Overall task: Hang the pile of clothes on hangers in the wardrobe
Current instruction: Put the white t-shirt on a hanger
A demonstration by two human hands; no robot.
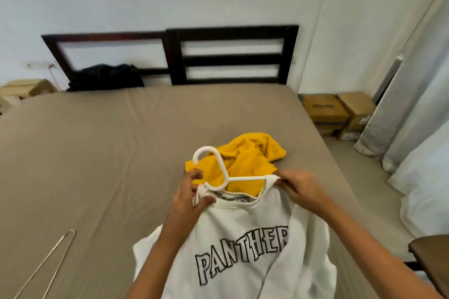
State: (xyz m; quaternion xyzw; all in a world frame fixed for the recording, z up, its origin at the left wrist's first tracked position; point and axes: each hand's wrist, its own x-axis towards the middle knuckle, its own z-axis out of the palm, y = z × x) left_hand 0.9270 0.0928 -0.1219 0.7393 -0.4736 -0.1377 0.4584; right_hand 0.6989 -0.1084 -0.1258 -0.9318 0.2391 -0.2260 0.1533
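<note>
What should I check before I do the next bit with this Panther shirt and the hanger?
1. The left hand holds the collar of the white shirt: ok.
2. The right hand pinches the collar's other side: ok.
3. The hook of the white hanger sticks out above the collar: ok.
4. Both hanger arms sit inside the shoulders: cannot tell, cloth hides them.
5. A wire hanger lies on the bed for the yellow garment: ok.

White hanger (245, 178): smooth plastic, faintly glossy.
White shirt (243, 226): matt cloth, stitched black lettering.
Yellow garment (252, 153): matt, crumpled cloth.
Bed sheet (109, 153): matt cloth.
Wire hanger (72, 231): thin bare metal.
Headboard (175, 56): dark wood.
</note>
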